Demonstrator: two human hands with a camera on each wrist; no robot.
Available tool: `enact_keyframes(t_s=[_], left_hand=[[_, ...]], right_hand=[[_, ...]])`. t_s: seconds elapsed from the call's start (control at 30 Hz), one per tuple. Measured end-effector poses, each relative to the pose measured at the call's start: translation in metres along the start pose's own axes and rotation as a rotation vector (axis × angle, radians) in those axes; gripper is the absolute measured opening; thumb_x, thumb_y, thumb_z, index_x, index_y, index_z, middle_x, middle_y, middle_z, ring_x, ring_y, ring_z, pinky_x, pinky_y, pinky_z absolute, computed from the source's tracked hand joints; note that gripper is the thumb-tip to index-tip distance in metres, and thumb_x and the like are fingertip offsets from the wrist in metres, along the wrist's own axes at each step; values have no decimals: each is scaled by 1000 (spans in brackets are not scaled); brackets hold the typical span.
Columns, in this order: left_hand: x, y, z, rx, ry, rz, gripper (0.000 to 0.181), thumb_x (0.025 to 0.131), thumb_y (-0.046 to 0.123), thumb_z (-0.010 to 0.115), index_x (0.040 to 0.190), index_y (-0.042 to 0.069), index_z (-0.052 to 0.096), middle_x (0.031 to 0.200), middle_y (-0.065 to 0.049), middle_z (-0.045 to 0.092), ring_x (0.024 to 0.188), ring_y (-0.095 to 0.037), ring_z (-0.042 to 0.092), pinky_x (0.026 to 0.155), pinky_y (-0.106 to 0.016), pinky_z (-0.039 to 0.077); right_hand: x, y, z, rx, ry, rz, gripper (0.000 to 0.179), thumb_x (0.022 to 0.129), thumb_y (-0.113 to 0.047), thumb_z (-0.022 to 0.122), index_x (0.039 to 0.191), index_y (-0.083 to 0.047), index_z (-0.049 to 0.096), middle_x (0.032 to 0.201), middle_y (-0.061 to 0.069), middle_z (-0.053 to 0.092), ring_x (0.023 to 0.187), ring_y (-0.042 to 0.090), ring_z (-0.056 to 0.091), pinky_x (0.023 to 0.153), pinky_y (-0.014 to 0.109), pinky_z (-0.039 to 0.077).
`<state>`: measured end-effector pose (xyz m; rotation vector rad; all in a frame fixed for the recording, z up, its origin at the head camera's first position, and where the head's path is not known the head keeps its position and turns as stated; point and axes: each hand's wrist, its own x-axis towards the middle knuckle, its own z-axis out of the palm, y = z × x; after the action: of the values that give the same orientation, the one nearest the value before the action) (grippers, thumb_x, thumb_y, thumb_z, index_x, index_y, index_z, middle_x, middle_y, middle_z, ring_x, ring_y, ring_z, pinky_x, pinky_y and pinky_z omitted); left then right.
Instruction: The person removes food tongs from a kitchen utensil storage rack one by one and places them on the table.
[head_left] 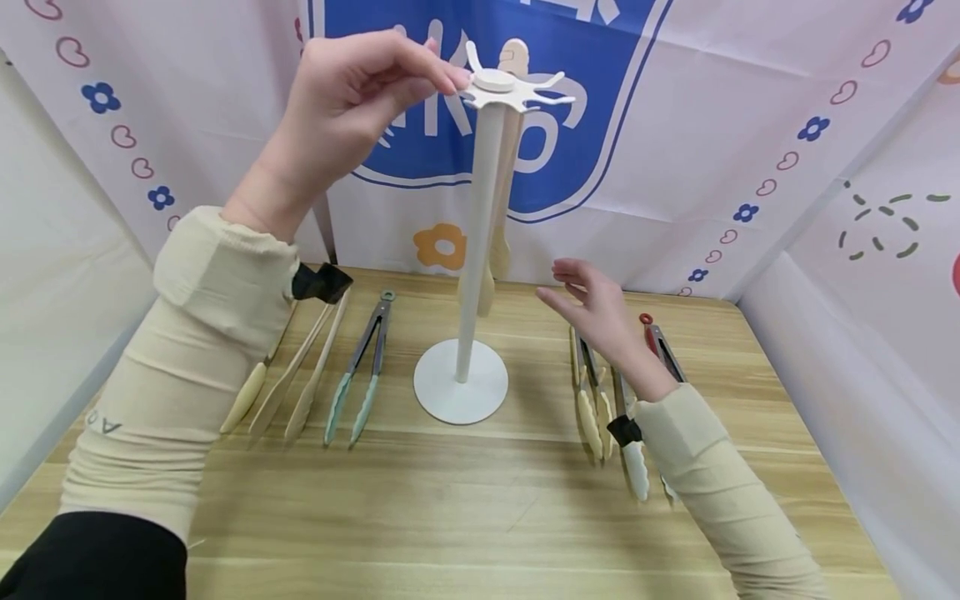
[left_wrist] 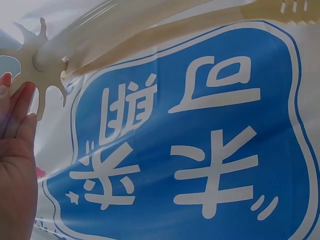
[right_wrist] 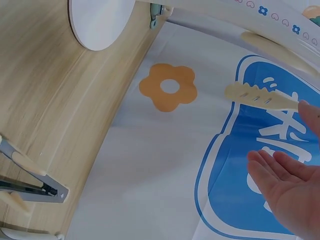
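A white utensil stand (head_left: 480, 225) with a round base stands upright on the wooden table. My left hand (head_left: 360, 92) pinches one arm of its hooked top (head_left: 495, 81) between thumb and fingertips. From the far side of that top hang beige tongs (head_left: 513, 54), partly hidden by the pole. One slotted, wavy-edged tongs head (right_wrist: 262, 97) shows in the right wrist view. To the right of the pole, my right hand (head_left: 600, 312) is raised over the table, fingers extended and holding nothing.
Left of the base lie mint-tipped tongs (head_left: 365, 367), beige tongs (head_left: 300, 379) and a yellow-tipped utensil (head_left: 250, 396) partly under the sleeve. At the right, yellow-tipped tongs (head_left: 588, 412) and white-tipped tongs (head_left: 634, 471) lie near a red-ringed pair (head_left: 654, 333). A printed cloth (head_left: 390, 225) hangs behind.
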<state>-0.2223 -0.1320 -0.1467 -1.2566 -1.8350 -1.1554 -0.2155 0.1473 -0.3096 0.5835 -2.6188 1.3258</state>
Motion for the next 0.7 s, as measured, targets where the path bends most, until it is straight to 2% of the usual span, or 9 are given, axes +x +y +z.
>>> enact_keyframes(t_s=[0.2, 0.33, 0.53, 0.7], left_hand=[[-1, -3, -1, 35, 13, -66, 15, 89, -8, 49, 94, -11, 63, 95, -4, 67, 98, -11, 60, 91, -28, 46], [-2, -7, -2, 23, 28, -80, 16, 90, -7, 47, 96, -11, 62, 95, -4, 66, 101, -13, 60, 92, -29, 45], [-3, -13, 0, -28, 71, -121, 17, 91, -6, 47, 95, -8, 63, 96, -4, 66, 102, -16, 60, 94, -30, 44], [-4, -18, 4, -99, 121, -156, 18, 91, -3, 46, 96, -5, 64, 99, -5, 66, 100, -18, 59, 94, -29, 44]], right_hand=[[2, -1, 1, 8, -12, 10, 52, 85, -24, 66, 125, 3, 47, 123, 17, 52, 114, 26, 50, 97, 34, 42], [3, -3, 2, 2, -14, 10, 52, 85, -24, 66, 125, 3, 47, 123, 17, 52, 114, 26, 50, 97, 34, 42], [4, -4, 5, 12, -14, 4, 53, 84, -25, 66, 125, 3, 47, 123, 16, 52, 114, 25, 50, 97, 32, 42], [4, -5, 10, 7, 10, -34, 53, 84, -21, 67, 125, 4, 46, 122, 17, 53, 113, 26, 51, 96, 32, 43]])
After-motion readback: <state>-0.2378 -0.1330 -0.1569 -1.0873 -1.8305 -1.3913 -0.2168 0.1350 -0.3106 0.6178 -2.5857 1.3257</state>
